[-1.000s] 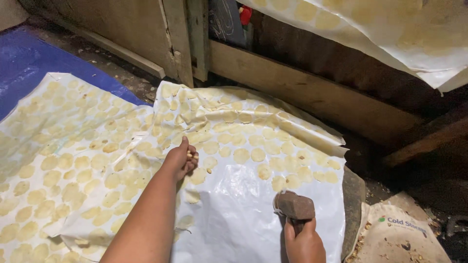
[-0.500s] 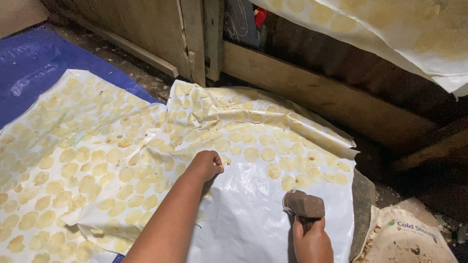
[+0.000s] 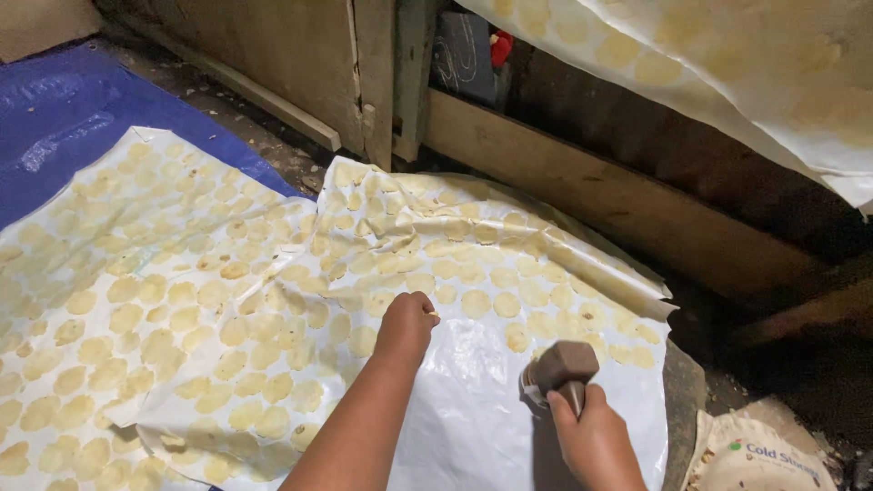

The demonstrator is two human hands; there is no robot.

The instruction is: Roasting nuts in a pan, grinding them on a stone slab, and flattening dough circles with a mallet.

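Since the earlier frames my left hand (image 3: 406, 325) has drawn back from the yellow discs (image 3: 473, 303) and curled into a loose fist at frame centre, knuckles resting on the white plastic sheet (image 3: 473, 409); whether it pinches anything I cannot tell. My right hand (image 3: 596, 435) has barely shifted, clamped around the handle of a brown block-headed tool (image 3: 559, 366) at lower right, its head just above the bare strip of sheet. I judge that cleared strip marks where discs are already gone. A second disc-covered sheet (image 3: 118, 300) overlaps on the left, over a blue tarp (image 3: 73, 109). A wooden beam (image 3: 591, 195) bounds the far edge; a printed sack (image 3: 755, 459) sits lower right.
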